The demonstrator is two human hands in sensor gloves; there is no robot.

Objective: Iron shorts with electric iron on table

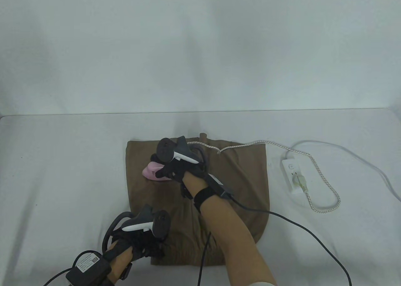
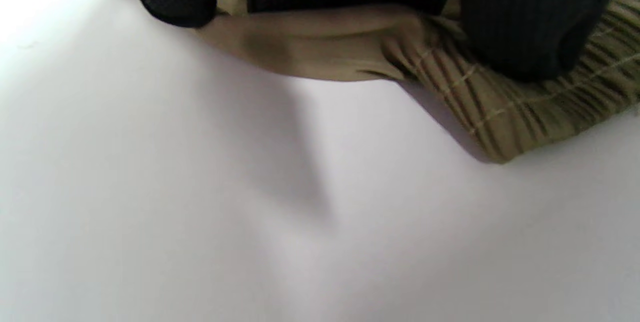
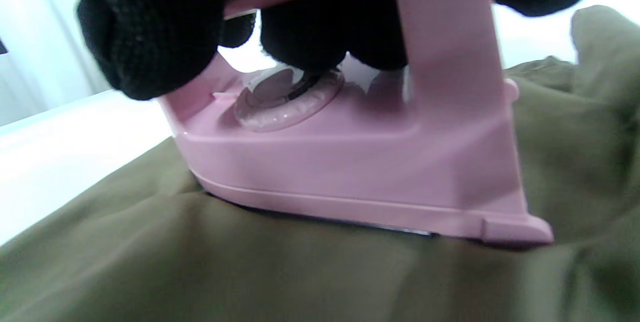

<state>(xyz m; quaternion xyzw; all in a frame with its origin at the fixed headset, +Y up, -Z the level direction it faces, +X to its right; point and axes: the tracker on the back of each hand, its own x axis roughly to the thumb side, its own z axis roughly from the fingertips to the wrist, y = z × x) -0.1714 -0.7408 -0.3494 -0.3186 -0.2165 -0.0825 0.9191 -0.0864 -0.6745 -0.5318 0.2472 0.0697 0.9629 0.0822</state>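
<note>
Brown shorts [image 1: 238, 176] lie flat on the white table [image 1: 62, 173]. My right hand [image 1: 175, 168] grips the handle of a small pink iron [image 1: 152, 171], which sits soleplate down on the far left part of the shorts. The right wrist view shows the iron [image 3: 360, 162] on the cloth [image 3: 250, 272] with my gloved fingers [image 3: 150, 26] wrapped around its handle. My left hand [image 1: 141, 239] presses on the near left corner of the shorts. The left wrist view shows its fingers [image 2: 520, 16] on the ribbed waistband [image 2: 505, 106].
A white power strip [image 1: 293, 176] lies on the table right of the shorts, with the iron's braided cord [image 1: 322, 179] plugged in and looping beside it. A white lead [image 1: 369, 167] runs off to the right. Black glove cables [image 1: 300, 229] cross the near right.
</note>
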